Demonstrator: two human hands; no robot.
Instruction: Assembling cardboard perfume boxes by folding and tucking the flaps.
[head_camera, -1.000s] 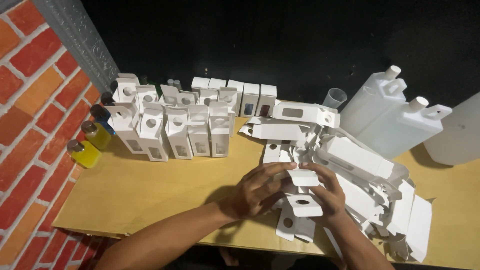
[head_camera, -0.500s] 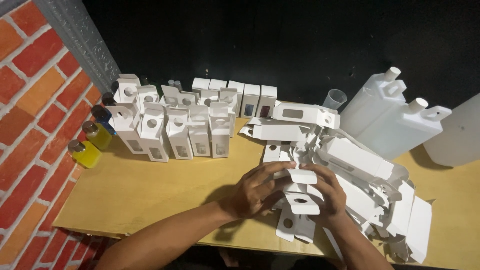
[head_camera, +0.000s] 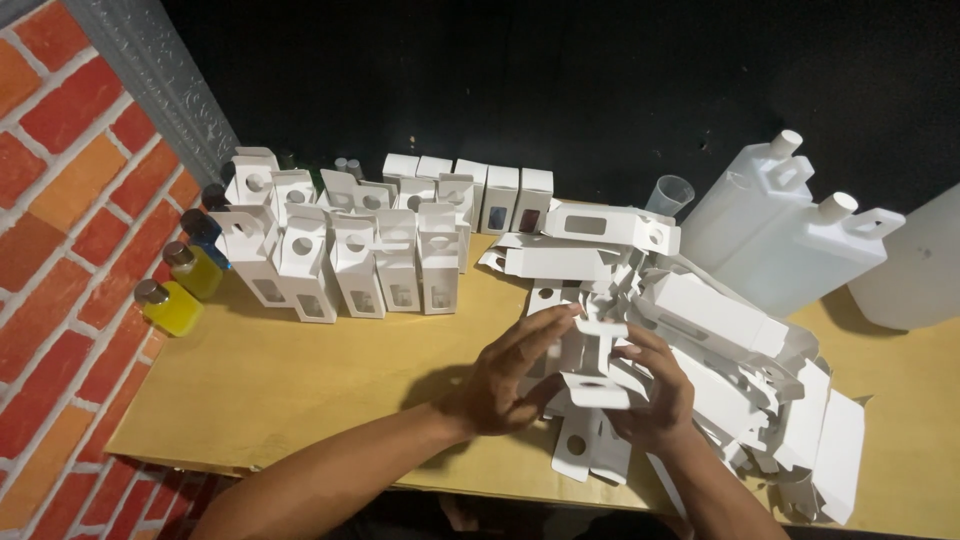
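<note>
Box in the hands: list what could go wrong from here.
1. The left hand and right hand fold a thin white box; a hard press might crease a flap.
2. The loose pile of flat boxes reaches the table's near edge; a nudge might push some off.
3. The upright boxes stand in tight rows; one bumped could topple others.
</note>
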